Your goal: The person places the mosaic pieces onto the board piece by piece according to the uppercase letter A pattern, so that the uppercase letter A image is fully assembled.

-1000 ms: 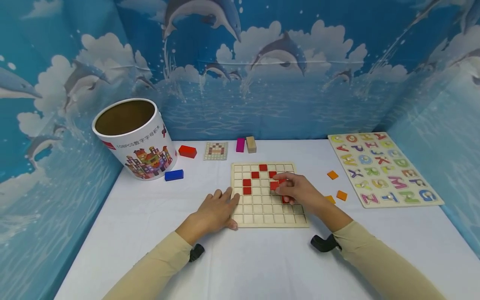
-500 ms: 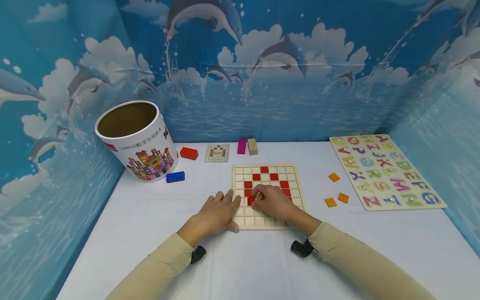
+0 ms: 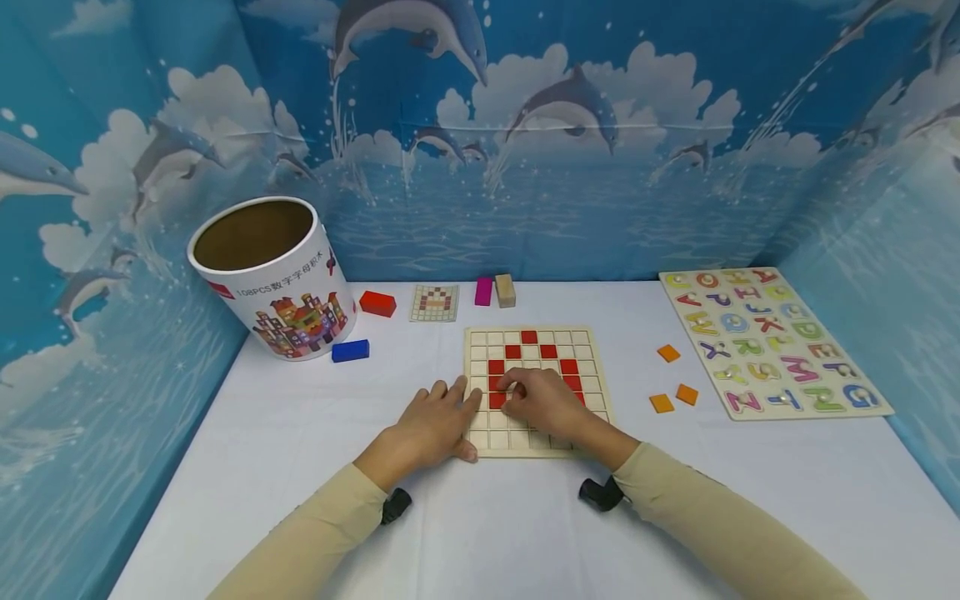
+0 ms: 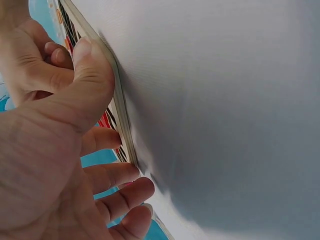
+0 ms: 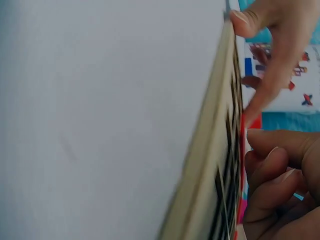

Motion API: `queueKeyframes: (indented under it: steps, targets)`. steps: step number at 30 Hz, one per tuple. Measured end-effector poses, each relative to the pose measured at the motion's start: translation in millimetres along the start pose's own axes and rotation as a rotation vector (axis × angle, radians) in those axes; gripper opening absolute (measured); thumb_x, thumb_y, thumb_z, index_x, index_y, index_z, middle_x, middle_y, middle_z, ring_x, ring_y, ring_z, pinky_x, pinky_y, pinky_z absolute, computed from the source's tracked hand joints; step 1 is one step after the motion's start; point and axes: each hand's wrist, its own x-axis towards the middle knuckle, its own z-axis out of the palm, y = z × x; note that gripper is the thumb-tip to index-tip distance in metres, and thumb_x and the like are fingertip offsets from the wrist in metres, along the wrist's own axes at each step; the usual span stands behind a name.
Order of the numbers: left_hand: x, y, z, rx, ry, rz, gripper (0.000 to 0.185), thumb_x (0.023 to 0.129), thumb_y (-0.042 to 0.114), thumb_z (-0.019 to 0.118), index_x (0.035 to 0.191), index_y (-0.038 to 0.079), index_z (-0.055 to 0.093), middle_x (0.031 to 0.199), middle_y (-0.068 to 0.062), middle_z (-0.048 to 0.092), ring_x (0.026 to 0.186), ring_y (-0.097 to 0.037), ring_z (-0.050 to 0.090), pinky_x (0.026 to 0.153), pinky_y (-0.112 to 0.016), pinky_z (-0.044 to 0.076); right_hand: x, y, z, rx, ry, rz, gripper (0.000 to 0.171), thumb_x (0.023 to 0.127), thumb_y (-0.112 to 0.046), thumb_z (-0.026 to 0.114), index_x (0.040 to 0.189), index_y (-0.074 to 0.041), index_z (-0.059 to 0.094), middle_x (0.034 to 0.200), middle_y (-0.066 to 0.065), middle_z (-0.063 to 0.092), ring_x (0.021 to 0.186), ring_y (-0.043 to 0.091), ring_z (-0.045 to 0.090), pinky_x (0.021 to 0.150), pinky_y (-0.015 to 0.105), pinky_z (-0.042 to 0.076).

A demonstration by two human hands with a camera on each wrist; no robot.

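A pale wooden grid board point(image 3: 525, 442) lies on the white table with several red square tiles point(image 3: 529, 337) set in its cells in a peaked shape. My left hand point(image 3: 433, 425) rests at its left edge, thumb at the near corner and fingers spread along the side. In the left wrist view the thumb point(image 4: 92, 75) presses the board's rim. My right hand point(image 3: 546, 404) reaches over the board's middle, fingertips bunched at the lowest red tile on the left point(image 3: 497, 401). The right wrist view shows the right hand point(image 5: 282, 175) with curled fingers close against the red tiles' edge.
Orange tiles point(image 3: 662, 404) lie right of the board, near an alphabet puzzle board point(image 3: 776, 342). Behind stand a pattern card point(image 3: 433, 303), a magenta block point(image 3: 483, 292), and a plain wood block point(image 3: 505, 291). Red point(image 3: 377, 304) and blue point(image 3: 350, 351) blocks sit by a tilted-looking bucket point(image 3: 273, 283).
My right hand has moved left from the board's right side, carrying a red tile to a cell on the left, where it now lies squarely. My left hand has stayed in place.
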Motion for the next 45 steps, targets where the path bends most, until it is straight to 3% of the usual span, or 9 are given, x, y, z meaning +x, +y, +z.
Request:
queueKeyframes:
  steps: [5, 10, 14, 16, 22, 28, 36, 45]
  targets:
    - [0.4, 0.8, -0.2, -0.019, 0.0, -0.002, 0.094, 0.083, 0.058, 0.073, 0.159, 0.013, 0.038, 0.164, -0.017, 0.031, 0.133, -0.032, 0.043, 0.103, -0.047, 0.04, -7.1, 17.2, -28.6, 0.077, 0.039, 0.05, 0.026, 0.091, -0.012, 0.072, 0.118, -0.009, 0.07, 0.078, 0.002, 0.06, 0.063, 0.016, 0.051, 0.059, 0.032, 0.043]
    - [-0.4, 1.6, -0.4, -0.015, -0.002, -0.005, 0.095, 0.083, 0.057, 0.073, 0.159, 0.012, 0.037, 0.165, -0.017, 0.03, 0.132, -0.032, 0.042, 0.102, -0.047, 0.04, -18.7, 46.7, -67.8, 0.151, 0.084, 0.127, 0.042, 0.094, -0.017, 0.072, 0.134, -0.007, 0.061, 0.092, 0.006, 0.063, 0.074, 0.022, 0.057, 0.065, 0.034, 0.049]
    - [-0.9, 1.4, -0.1, -0.017, -0.007, -0.009, 0.095, 0.084, 0.057, 0.073, 0.159, 0.012, 0.036, 0.165, -0.017, 0.03, 0.133, -0.032, 0.042, 0.104, -0.049, 0.039, -29.1, 71.1, -100.8, 0.21, 0.113, 0.196, 0.054, 0.095, -0.02, 0.072, 0.144, -0.006, 0.052, 0.108, 0.013, 0.061, 0.087, 0.031, 0.059, 0.072, 0.039, 0.053]
    - [-1.4, 1.2, -0.7, -0.022, -0.01, -0.012, 0.095, 0.084, 0.056, 0.073, 0.159, 0.012, 0.036, 0.165, -0.017, 0.029, 0.133, -0.033, 0.042, 0.105, -0.049, 0.039, -33.0, 85.7, -116.9, 0.223, 0.128, 0.238, 0.059, 0.096, -0.026, 0.073, 0.147, -0.008, 0.049, 0.119, 0.016, 0.059, 0.089, 0.035, 0.058, 0.068, 0.039, 0.052]
    - [-1.5, 1.0, -1.6, -0.024, -0.003, -0.011, 0.095, 0.083, 0.056, 0.073, 0.159, 0.012, 0.036, 0.165, -0.018, 0.03, 0.132, -0.033, 0.042, 0.105, -0.05, 0.039, -39.9, 135.2, -151.7, 0.233, 0.154, 0.348, 0.078, 0.096, -0.039, 0.071, 0.159, -0.012, 0.033, 0.152, 0.021, 0.042, 0.105, 0.036, 0.057, 0.075, 0.038, 0.05]
    - [-1.0, 1.0, -0.6, -0.026, -0.001, -0.003, 0.095, 0.083, 0.055, 0.074, 0.159, 0.012, 0.036, 0.164, -0.018, 0.031, 0.131, -0.032, 0.043, 0.105, -0.051, 0.039, -40.6, 163.1, -158.8, 0.284, 0.14, 0.434, 0.084, 0.096, -0.036, 0.072, 0.163, -0.015, 0.025, 0.152, 0.023, 0.04, 0.106, 0.034, 0.056, 0.076, 0.034, 0.048]
    - [-0.8, 2.0, -2.0, -0.015, -0.001, 0.004, 0.094, 0.083, 0.056, 0.073, 0.158, 0.011, 0.037, 0.164, -0.018, 0.032, 0.131, -0.032, 0.043, 0.104, -0.05, 0.04, -34.6, 169.3, -153.7, 0.179, 0.171, 0.477, 0.07, 0.096, -0.02, 0.071, 0.154, -0.003, 0.038, 0.123, 0.018, 0.049, 0.096, 0.03, 0.051, 0.071, 0.026, 0.049]
    - [-1.4, 2.7, -2.5, -0.027, 0.003, 0.002, 0.094, 0.083, 0.054, 0.075, 0.158, 0.011, 0.039, 0.163, -0.018, 0.033, 0.13, -0.032, 0.044, 0.104, -0.05, 0.04, -30.2, 169.7, -150.9, 0.101, 0.159, 0.505, 0.051, 0.096, -0.013, 0.069, 0.141, 0.003, 0.051, 0.122, 0.023, 0.05, 0.104, 0.035, 0.048, 0.079, 0.034, 0.046]
